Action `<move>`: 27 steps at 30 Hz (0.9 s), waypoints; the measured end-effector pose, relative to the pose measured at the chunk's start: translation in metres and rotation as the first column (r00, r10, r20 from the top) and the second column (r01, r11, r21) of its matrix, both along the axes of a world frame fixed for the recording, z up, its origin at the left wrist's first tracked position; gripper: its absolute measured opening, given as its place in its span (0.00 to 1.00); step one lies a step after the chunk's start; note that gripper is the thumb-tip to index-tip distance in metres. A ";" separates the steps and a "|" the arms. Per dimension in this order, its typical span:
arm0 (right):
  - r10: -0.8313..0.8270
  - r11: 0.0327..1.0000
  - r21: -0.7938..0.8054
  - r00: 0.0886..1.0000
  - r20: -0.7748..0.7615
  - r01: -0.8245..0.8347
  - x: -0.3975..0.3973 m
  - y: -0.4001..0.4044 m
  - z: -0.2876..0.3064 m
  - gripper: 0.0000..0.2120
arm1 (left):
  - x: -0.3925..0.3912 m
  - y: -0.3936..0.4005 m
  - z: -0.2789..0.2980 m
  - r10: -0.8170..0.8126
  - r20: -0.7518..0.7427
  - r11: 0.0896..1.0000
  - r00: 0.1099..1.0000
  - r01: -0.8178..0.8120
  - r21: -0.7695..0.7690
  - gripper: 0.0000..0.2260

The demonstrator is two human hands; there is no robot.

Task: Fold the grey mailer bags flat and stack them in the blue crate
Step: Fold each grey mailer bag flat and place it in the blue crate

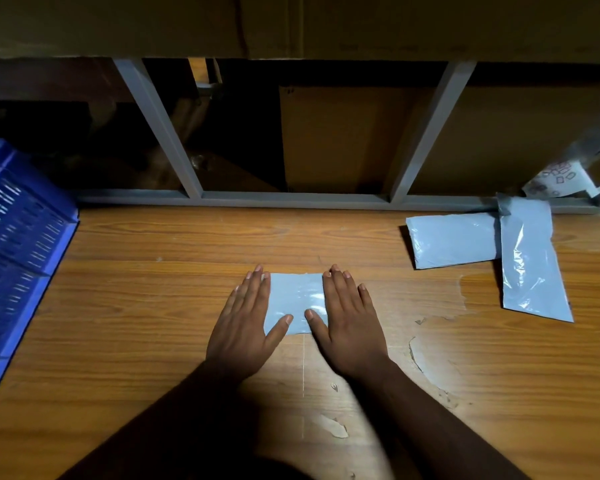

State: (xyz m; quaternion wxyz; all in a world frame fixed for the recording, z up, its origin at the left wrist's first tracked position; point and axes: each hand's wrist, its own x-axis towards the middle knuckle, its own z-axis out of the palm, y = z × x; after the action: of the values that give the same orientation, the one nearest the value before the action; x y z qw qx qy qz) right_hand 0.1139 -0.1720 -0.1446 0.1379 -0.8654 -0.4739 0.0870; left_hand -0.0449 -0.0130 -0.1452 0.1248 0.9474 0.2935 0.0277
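Hands lie flat on a small folded grey plastic mailer bag (297, 301) at the middle of a brown wood-grain laminate table (153, 306). The left hand (246, 323) covers the bag's left edge with straight, close-set fingers (253, 289) pointing away from the person, its thumb angled inward onto the bag's near edge. The right hand (349, 323) mirrors it on the bag's right edge, fingers likewise straight and pressed down, thumb tip lying just beside the left thumb tip, the two apart by a narrow gap. Neither hand curls round anything; both press with open palms. Between the two sets of fingers the bag's glossy middle shows, smooth and flat against the wood.

Well to the right of the right hand's fingers, two unfolded grey plastic mailer bags (482, 244) lie near the table's far edge, one (530, 265) lengthwise over the end of the other. Well to the left of the left hand's fingers stands a blue slotted plastic crate (18, 237), at the table's left side; what it holds cannot be seen. Beyond the fingertips a grey metal frame (291, 197) runs along the table's far edge, with brown cardboard boxes (343, 140) behind it. Near the right wrist the laminate is chipped in pale patches (426, 362).
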 end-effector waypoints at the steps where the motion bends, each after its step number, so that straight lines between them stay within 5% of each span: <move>1: -0.005 1.000 -0.009 1.000 0.016 0.005 -0.001 -0.004 -0.001 0.36 | -0.002 0.000 0.001 0.014 -0.013 1.000 1.000 -0.015 -0.009 0.44; 14: -0.002 0.989 -0.149 0.998 -0.056 -0.006 0.003 -0.006 0.006 0.42 | -0.001 0.001 0.009 0.019 -0.089 0.999 0.996 -0.022 -0.033 0.51; 20: -0.049 0.998 -0.041 0.998 -0.047 0.047 0.005 -0.018 0.007 0.33 | -0.009 0.003 0.001 0.035 0.009 0.999 0.999 -0.035 -0.003 0.37; 27: -0.069 0.995 -0.088 0.973 -0.222 0.051 0.013 -0.017 0.023 0.34 | -0.001 0.010 0.029 0.192 0.122 0.947 0.974 -0.151 -0.283 0.34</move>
State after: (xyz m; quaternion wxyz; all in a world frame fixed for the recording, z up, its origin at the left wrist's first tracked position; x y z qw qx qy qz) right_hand 0.1269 -0.1887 -0.1215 0.1579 -0.8688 -0.4249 0.1995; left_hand -0.0464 -0.0032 -0.1159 0.2724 0.8873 0.3658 0.0682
